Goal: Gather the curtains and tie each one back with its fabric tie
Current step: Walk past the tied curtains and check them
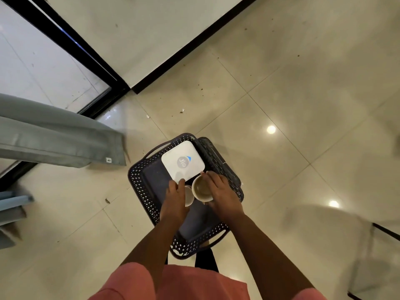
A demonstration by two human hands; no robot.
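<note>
Clearing: left hand (176, 200) grips small cup (188, 195), right hand (223, 194) grips big cup (202, 189), over basket (142, 191).
Next: free hands, gather curtain (65, 139).

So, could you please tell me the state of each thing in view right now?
Curtain: hanging loose, not tied back.
Basket: on the floor, open-topped.
White box: lying flat in the basket, logo up.
Larger cup: upright, held by the right hand.
Smaller cup: upright, held by the left hand.
</note>
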